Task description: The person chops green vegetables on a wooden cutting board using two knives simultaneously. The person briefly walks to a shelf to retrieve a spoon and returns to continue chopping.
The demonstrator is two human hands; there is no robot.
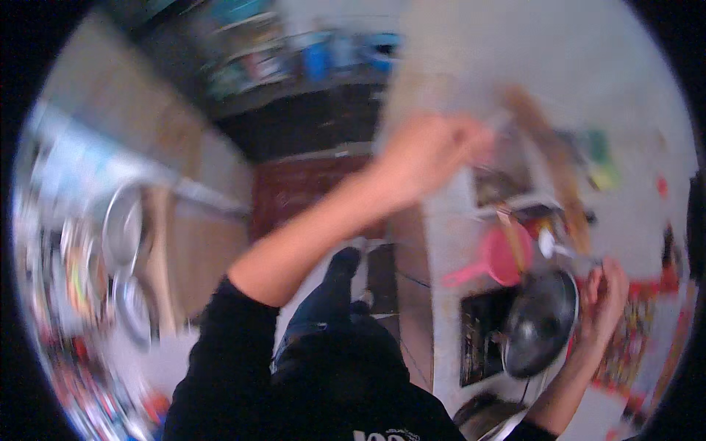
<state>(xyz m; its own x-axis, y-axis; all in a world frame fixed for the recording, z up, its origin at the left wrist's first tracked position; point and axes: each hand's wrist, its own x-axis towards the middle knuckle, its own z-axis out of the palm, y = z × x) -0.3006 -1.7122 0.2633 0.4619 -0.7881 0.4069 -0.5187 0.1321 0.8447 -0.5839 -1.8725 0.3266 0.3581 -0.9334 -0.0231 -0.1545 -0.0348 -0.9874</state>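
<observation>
My left hand [456, 141] is stretched out over the counter, smeared by motion. Its fingers look curled together, and a pale, see-through shape shows at them; I cannot make out what it is. At the right, my right hand [607, 290] has bent fingers and is raised beside a dark round pan [540, 323]. A white spoon [546, 243] has its handle running to those fingertips, and they seem to pinch its end. The pan sits tilted above a black stove top [482, 334]. Beyond it lies a pink long-handled pot [506, 253] with a wooden stick across it.
A white tray [507, 176] and a long brown board [551, 165] are farther along the counter. Another pan [485, 415] is at the lower right. Metal bowls [123, 228] stand on the left. Blue containers [316, 59] sit on the far shelf.
</observation>
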